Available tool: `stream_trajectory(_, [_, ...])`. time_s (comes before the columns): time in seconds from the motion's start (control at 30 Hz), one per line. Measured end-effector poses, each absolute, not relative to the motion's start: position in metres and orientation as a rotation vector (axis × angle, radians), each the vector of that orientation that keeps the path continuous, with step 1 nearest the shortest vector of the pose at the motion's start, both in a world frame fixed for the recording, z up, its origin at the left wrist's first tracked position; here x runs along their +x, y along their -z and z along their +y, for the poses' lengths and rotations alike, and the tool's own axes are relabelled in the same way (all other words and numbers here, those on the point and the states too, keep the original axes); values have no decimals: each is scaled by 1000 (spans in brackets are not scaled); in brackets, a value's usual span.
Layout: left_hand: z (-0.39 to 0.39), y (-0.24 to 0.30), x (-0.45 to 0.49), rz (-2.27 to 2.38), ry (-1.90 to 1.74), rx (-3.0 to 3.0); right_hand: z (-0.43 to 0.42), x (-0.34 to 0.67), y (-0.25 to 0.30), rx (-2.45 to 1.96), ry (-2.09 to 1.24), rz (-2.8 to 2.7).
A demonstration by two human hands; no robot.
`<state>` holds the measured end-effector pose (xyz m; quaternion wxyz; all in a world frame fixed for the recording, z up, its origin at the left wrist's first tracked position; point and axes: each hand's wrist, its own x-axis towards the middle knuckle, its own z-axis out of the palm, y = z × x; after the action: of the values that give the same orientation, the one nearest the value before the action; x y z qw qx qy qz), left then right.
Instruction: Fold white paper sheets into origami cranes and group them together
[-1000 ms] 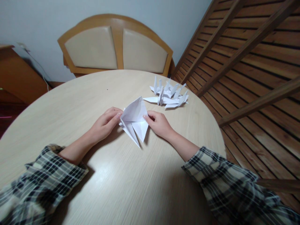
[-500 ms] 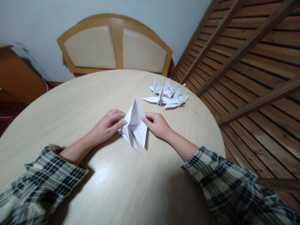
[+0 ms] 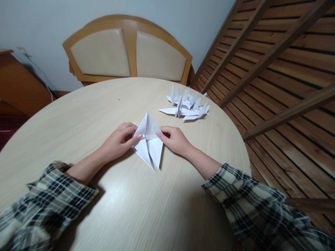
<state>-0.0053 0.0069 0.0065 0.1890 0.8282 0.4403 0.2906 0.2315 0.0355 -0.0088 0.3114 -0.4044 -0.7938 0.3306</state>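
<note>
A white sheet of folded origami paper [image 3: 153, 148], diamond-shaped with a split lower point, is held just over the round table. My left hand [image 3: 124, 137] grips its left edge, thumb on top near the centre crease and fingers partly hidden behind. On the opposite side my right hand [image 3: 175, 138] pinches the right corner, its thumb lying on the upper face. Whether the paper's underside touches the table is hard to tell. Beyond my right hand, several folded white paper cranes [image 3: 187, 104] stand in a cluster.
The round pale wooden table [image 3: 78, 115] lies under both hands. A wooden headboard with cream panels [image 3: 104, 52] is behind its far edge. Slatted wood [image 3: 282, 80] runs along the right. At the left stands a brown wooden piece of furniture [image 3: 21, 83] near a cable.
The raised upper flap of the paper has come down flatter, and its two halves have opened into a flatter diamond. Both hands keep their hold, nearly in place.
</note>
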Motion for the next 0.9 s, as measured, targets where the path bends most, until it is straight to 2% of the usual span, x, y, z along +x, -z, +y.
stream_trajectory(0.9, [10, -2, -9, 1410, -770, 2333, 37, 233, 9, -1059, -788, -2044])
